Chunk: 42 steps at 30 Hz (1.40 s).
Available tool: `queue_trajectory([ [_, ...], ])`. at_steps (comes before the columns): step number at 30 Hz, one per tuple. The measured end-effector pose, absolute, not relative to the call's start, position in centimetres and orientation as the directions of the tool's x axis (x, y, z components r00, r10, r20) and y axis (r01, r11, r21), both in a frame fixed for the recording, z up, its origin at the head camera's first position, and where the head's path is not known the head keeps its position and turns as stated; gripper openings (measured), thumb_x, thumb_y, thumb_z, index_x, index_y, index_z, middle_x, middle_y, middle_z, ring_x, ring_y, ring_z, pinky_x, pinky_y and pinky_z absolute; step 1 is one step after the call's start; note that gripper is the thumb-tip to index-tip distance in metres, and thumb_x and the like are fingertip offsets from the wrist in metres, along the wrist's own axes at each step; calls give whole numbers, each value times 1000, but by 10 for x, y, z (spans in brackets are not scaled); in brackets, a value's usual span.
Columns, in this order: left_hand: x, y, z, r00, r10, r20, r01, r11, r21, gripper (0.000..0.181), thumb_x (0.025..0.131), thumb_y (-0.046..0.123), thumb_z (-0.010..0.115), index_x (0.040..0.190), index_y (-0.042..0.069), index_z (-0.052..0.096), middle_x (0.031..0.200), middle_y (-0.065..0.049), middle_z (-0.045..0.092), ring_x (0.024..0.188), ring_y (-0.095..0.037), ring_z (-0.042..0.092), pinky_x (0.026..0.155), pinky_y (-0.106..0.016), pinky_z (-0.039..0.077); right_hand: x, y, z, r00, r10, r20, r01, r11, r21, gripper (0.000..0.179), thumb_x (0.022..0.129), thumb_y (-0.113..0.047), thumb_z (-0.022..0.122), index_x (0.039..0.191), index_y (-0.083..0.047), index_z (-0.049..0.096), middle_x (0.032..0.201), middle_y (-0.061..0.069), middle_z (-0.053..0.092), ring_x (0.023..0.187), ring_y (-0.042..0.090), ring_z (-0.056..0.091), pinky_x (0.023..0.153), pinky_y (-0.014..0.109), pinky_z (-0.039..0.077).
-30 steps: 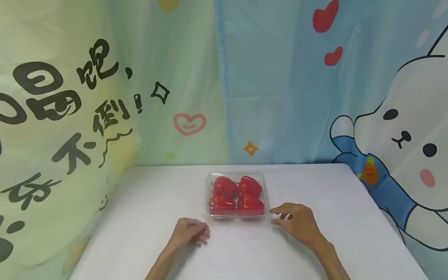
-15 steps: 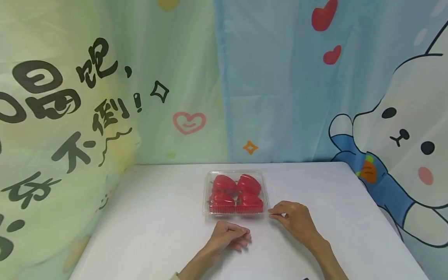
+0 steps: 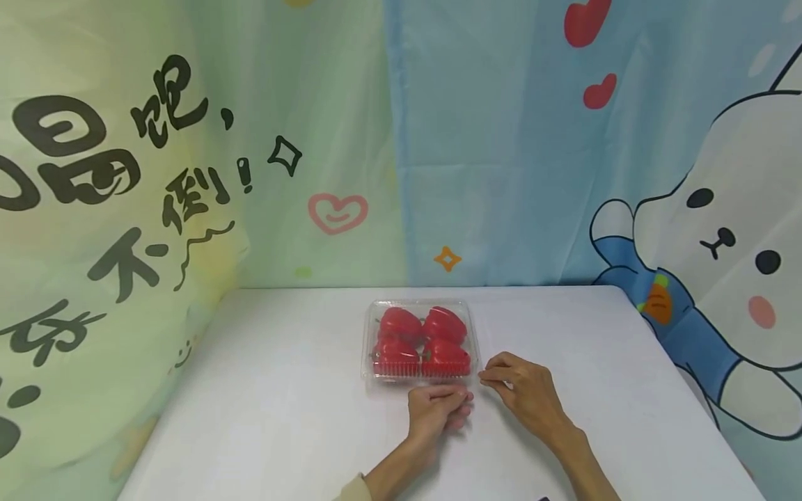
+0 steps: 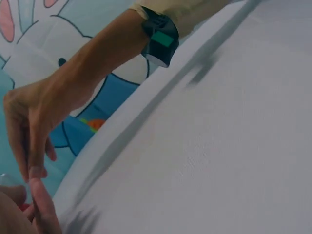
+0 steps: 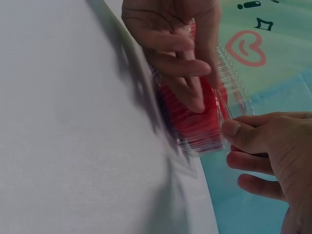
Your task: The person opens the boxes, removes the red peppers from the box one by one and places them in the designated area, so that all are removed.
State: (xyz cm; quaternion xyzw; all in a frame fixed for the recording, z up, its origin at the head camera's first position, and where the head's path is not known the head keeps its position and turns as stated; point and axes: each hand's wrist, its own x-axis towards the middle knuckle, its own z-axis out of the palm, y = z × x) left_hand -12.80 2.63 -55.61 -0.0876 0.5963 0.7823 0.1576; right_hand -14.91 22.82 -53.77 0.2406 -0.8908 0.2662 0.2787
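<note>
A clear plastic clamshell box (image 3: 368, 339) holds several red bell peppers (image 3: 445, 325) and sits with its lid down on the white table. My right hand (image 3: 525, 391) pinches the box's edge at its front right corner between thumb and forefinger. In the right wrist view the thumb (image 5: 232, 128) lies on that edge. My left hand (image 3: 434, 412) is at the front side near the same corner, its fingers loosely bent and thumb near the forefinger. In the right wrist view it partly covers the box; no clear grip shows.
The white table (image 3: 282, 417) extends on both sides of the box. Behind it hangs a printed curtain (image 3: 464, 139) with hearts, lettering and a cartoon rabbit. A small dark device with a green patch (image 4: 162, 39) is strapped to my right wrist.
My left hand has moved rightward along the front of the box, up to its right corner. My right thumb and forefinger have come together at the box's edge. The box stays put.
</note>
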Motion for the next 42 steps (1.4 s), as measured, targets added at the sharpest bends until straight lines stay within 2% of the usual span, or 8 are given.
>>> queue_trajectory([
  [6,-132,43,-558,-950,124,-286,-311,-307,900,24,96,10,81,113,-7,80,102,-18,84,66,-4,74,59,-16,58,-151,230,-536,-702,-299,646,-591,751,-295,27,68,3,98,82,-17,86,93,-7,75,79,7,68,66,17,53],
  [10,-130,50,-560,-964,100,-246,-265,-326,907,23,95,7,81,112,-9,79,101,-25,83,61,-4,72,58,-14,56,-152,228,-538,-693,-321,646,-616,729,-299,28,69,6,96,84,-15,85,98,-4,77,85,10,71,72,19,56],
  [16,-130,60,-563,-978,42,-203,-204,-353,913,20,96,5,80,109,-10,78,97,-26,82,58,-4,71,55,-13,53,-150,227,-541,-681,-319,660,-628,718,-301,28,71,8,93,90,-11,85,102,-1,81,92,15,76,80,23,59],
  [23,-132,66,-565,-982,-46,-185,-156,-364,918,16,94,3,81,103,-9,78,93,-30,81,52,-4,68,51,-13,51,-150,225,-542,-673,-306,674,-615,738,-278,30,70,8,93,92,-12,87,94,-4,81,87,13,77,79,29,62],
  [30,-132,72,-569,-983,-99,-155,-114,-335,935,16,93,7,83,98,-7,78,88,-28,81,49,-4,68,49,-14,50,-150,223,-544,-647,-302,700,-625,736,-260,27,70,7,92,88,-12,86,93,-2,83,86,15,78,76,33,62],
  [38,-134,77,-574,-986,-120,-115,-63,-369,927,20,94,4,80,97,-16,77,86,-38,76,50,-4,67,50,-14,50,-148,221,-543,-615,-295,731,-633,737,-235,31,69,13,90,88,-11,86,93,-1,84,84,16,78,75,35,62],
  [42,-135,77,-575,-987,-118,-110,-58,-376,925,23,94,5,80,96,-17,76,85,-38,76,50,-5,67,50,-14,51,-147,220,-543,-608,-286,741,-628,743,-229,32,70,14,90,90,-10,87,93,-1,84,84,15,78,75,36,62],
])
